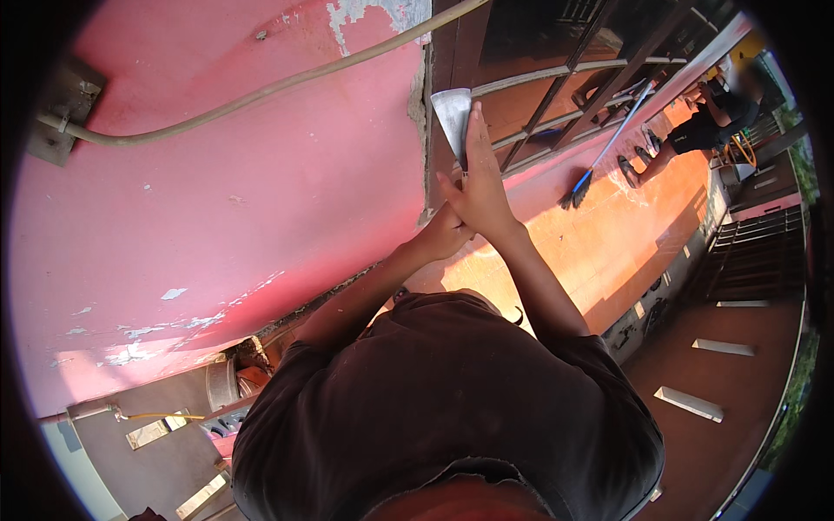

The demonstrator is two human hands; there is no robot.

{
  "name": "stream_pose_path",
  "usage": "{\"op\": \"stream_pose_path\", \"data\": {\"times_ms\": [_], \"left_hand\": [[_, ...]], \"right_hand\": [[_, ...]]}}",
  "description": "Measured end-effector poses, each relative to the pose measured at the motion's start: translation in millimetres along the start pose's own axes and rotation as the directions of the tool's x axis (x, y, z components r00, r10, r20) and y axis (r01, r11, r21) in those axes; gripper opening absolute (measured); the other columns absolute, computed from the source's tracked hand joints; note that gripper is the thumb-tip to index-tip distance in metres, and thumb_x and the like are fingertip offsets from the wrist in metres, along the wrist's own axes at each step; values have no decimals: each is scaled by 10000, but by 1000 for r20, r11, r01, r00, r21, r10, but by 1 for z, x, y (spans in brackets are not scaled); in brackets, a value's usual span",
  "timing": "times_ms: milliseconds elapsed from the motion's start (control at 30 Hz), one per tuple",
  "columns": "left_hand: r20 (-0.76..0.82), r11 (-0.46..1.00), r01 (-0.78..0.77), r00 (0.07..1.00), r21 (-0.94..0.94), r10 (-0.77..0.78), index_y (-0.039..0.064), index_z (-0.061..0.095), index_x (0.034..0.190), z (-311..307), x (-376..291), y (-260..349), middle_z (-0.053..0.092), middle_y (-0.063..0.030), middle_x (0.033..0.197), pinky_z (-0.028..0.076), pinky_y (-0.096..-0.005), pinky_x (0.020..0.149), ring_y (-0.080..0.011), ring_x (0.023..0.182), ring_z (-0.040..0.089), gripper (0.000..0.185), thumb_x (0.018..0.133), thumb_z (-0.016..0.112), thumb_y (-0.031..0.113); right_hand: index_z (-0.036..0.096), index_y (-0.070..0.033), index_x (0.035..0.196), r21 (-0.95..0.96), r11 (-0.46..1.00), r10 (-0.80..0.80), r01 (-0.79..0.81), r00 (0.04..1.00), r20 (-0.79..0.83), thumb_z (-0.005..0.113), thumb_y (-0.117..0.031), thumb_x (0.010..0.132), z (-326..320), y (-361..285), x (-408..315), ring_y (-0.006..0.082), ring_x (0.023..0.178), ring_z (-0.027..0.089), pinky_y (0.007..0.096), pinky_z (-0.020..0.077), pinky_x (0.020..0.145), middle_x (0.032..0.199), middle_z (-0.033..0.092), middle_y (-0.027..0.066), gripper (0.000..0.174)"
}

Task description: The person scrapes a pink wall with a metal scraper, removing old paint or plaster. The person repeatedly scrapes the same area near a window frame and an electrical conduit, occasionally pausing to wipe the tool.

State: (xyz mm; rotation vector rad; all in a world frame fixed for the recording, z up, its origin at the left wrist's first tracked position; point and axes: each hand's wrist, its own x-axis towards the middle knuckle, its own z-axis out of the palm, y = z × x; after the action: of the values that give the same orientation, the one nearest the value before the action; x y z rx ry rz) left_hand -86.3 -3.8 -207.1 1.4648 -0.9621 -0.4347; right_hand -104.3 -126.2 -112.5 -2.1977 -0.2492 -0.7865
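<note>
A metal scraper point(452, 114) with a wide, flat blade points away from me, near the brown window frame and the edge of the pink wall. My right hand point(485, 189) is on it, index finger stretched along the blade's side and thumb across the lower part. Just below, my left hand point(449, 231) is curled up against the right one, around the handle end. Both hands hide the handle almost entirely.
Paint is peeling on the pink wall point(260, 215), which a pale cable point(273, 88) crosses. Right of it are dark window panes point(521, 39). A broom point(580, 189) leans beyond, near a person point(707, 127) on the sunlit tiled floor point(580, 254). A metal basin point(223, 384) stands at lower left.
</note>
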Motion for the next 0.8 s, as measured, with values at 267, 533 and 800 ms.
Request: {"op": "stream_pose_path", "data": {"times_ms": [267, 533, 800], "left_hand": [[105, 951, 279, 950, 132, -293, -4, 590, 1350, 32, 23, -3, 708, -125, 1253, 560, -359, 937, -196, 1046, 694, 358, 1031, 688, 125], [-163, 903, -177, 953, 391, 257, 111, 453, 1582, 126, 65, 18, 464, -170, 1628, 426, -520, 1170, -316, 1473, 483, 556, 1084, 581, 320], [-227, 732, 222, 969, 644, -94, 56, 444, 1594, 103, 101, -48, 641, -204, 1458, 411, -542, 1182, -417, 1335, 611, 568, 1115, 507, 355]], "right_hand": [[498, 36, 1491, 441, 508, 624, -740, 669, 404, 662, -131, 950, -18, 154, -87, 382, 1046, 778, 475, 618, 891, 1120, 771, 237, 589], [626, -70, 1406, -713, 687, 656, 140, 303, 691, 671, -165, 923, 16, 320, -150, 339, 1162, 749, 516, 608, 929, 1225, 765, 195, 494], [680, -59, 1333, -688, 711, 629, 143, 307, 714, 683, -171, 915, 7, 319, -129, 342, 1184, 736, 475, 599, 964, 1253, 756, 193, 433]]}}
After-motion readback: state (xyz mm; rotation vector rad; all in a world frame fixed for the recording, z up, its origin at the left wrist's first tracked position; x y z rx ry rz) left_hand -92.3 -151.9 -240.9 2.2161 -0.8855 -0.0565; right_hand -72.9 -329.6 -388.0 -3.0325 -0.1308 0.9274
